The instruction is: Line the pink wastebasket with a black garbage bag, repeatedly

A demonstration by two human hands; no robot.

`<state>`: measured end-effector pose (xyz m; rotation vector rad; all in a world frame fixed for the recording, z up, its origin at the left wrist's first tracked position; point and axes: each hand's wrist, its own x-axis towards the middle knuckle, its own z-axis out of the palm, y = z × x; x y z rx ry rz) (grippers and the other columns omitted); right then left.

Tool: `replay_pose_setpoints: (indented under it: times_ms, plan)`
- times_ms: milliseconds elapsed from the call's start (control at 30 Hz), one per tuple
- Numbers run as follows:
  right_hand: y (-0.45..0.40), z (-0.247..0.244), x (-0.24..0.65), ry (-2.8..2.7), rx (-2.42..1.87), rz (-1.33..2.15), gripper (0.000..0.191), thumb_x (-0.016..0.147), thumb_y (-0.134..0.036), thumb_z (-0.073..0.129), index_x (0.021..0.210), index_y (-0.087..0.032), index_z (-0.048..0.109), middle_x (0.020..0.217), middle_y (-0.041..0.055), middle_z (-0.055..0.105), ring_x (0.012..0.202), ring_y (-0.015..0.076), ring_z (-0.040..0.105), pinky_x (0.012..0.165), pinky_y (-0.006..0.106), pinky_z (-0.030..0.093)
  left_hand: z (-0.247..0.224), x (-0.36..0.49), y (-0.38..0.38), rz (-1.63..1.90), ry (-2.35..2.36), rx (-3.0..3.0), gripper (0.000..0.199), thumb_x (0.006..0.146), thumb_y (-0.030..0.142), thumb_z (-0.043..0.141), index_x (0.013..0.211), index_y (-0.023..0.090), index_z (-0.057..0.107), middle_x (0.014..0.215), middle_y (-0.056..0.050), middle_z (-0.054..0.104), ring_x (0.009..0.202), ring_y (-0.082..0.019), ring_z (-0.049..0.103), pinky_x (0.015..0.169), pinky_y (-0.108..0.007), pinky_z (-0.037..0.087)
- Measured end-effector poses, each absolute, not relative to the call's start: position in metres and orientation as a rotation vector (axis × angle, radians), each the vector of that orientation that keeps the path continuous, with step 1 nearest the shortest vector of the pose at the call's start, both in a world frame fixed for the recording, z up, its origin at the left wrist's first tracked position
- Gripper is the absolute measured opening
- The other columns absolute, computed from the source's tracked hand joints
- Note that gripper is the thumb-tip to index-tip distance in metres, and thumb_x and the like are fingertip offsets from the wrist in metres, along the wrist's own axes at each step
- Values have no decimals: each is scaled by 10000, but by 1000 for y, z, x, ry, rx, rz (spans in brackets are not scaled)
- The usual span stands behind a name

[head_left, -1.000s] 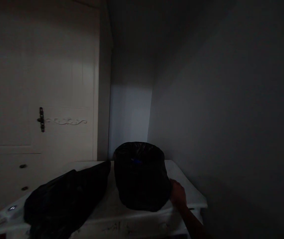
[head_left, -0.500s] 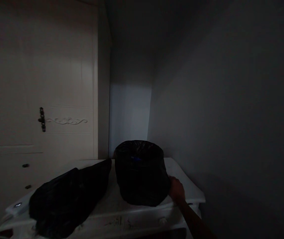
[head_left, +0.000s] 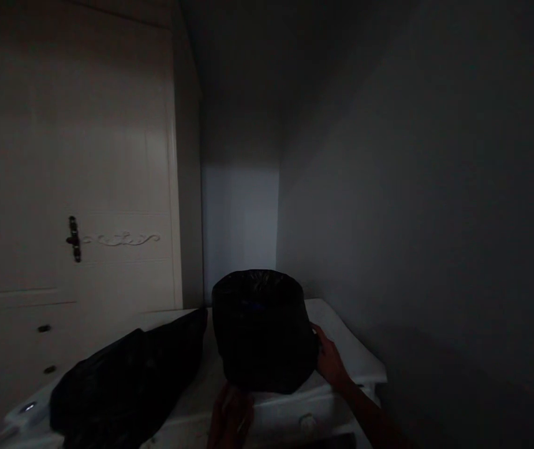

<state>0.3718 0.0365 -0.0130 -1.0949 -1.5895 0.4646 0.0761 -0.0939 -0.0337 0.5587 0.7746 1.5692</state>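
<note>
A round container lined with a black bag (head_left: 264, 349) stands on a white dresser top (head_left: 342, 343), its opening facing up, with a faint blue spot inside. My right hand (head_left: 330, 358) rests against the container's right side, fingers partly hidden behind it. Low at the container's front left edge is my left hand (head_left: 232, 415); it is dark, and its fingers are hard to make out. Another black bag (head_left: 131, 380) lies spread over the left part of the dresser.
A white wardrobe (head_left: 121, 156) with a dark handle (head_left: 75, 239) fills the left side. Grey walls (head_left: 412, 218) meet behind and to the right of the dresser. A small shiny round item (head_left: 28, 408) is at the dresser's left end.
My left hand has come into view at the container's front lower edge. My right hand stays at the right side, its fingers a little higher. The view has shifted slightly.
</note>
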Motion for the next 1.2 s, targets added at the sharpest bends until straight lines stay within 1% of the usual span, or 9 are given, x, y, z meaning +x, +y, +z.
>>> replay_pose_setpoints:
  times_ms: [167, 267, 433, 533, 600, 667, 833, 1000, 1200]
  plan:
    - [53, 22, 361, -1302, -824, 524, 397, 818, -388, 621, 1133, -187, 756, 1155, 114, 784, 1071, 292, 714, 997, 425, 554, -20, 73, -62, 1569, 772, 517, 335, 752, 283, 741, 1085, 320, 734, 1165, -76, 778, 1311, -280, 638, 1075, -439, 552]
    - [64, 48, 357, -1267, -775, 568, 381, 824, -410, 609, 1096, -204, 779, 1179, 100, 782, 1109, 301, 703, 1053, 468, 520, -3, 77, -58, 1596, 782, 484, 391, 711, 298, 740, 1102, 279, 742, 1332, -85, 719, 1360, -298, 596, 1069, -424, 549]
    - [65, 78, 349, -1357, -742, 591, 550, 831, -508, 665, 1304, -229, 704, 1411, 112, 675, 1339, 320, 591, 1177, 526, 422, 25, 87, -76, 1707, 990, 684, 586, 746, 388, 754, 1317, 298, 656, 1553, -80, 553, 1382, -319, 560, 1017, -410, 550]
    - [59, 89, 338, -1432, -749, 565, 724, 857, -513, 676, 1507, -234, 521, 1555, 129, 541, 1416, 308, 527, 1191, 522, 417, 34, 85, -83, 1887, 1209, 999, 768, 825, 447, 722, 1532, 335, 443, 1623, -95, 448, 1337, -311, 579, 1013, -427, 552]
    - [54, 96, 329, -1469, -746, 536, 786, 890, -489, 653, 1588, -241, 390, 1603, 130, 479, 1429, 291, 513, 1193, 507, 423, 41, 81, -83, 2056, 1387, 1380, 861, 852, 439, 715, 1606, 351, 309, 1672, -112, 344, 1407, -331, 503, 1075, -474, 513]
    - [51, 104, 321, -1504, -734, 503, 787, 920, -467, 619, 1614, -238, 326, 1626, 129, 443, 1437, 277, 503, 1198, 487, 422, 53, 77, -79, 2105, 1540, 1861, 858, 850, 413, 735, 1604, 361, 329, 1677, -121, 324, 1481, -365, 408, 1158, -540, 421]
    - [46, 121, 302, -1536, -809, 319, 625, 948, -399, 533, 1540, -220, 445, 1576, 116, 503, 1449, 262, 475, 1234, 479, 362, 99, 81, -66, 1644, 1695, 2752, 760, 861, 281, 740, 1559, 361, 450, 1602, -124, 485, 1453, -394, 446, 1211, -608, 248]
    - [46, 135, 296, -1501, -929, 130, 468, 879, -248, 479, 1304, -199, 667, 1327, 113, 685, 1268, 268, 599, 1166, 469, 426, 130, 83, -51, 1547, 1754, 2977, 420, 953, 191, 612, 1364, 260, 660, 1281, -128, 729, 1194, -330, 636, 1059, -521, 399]
    - [74, 146, 318, -1512, -1039, 73, 513, 824, -190, 461, 1295, -192, 667, 1307, 104, 699, 1233, 258, 611, 1130, 454, 450, 149, 71, -40, 1442, 1525, 2960, 191, 991, 232, 578, 1098, 216, 736, 1027, -79, 749, 971, -255, 645, 868, -400, 470]
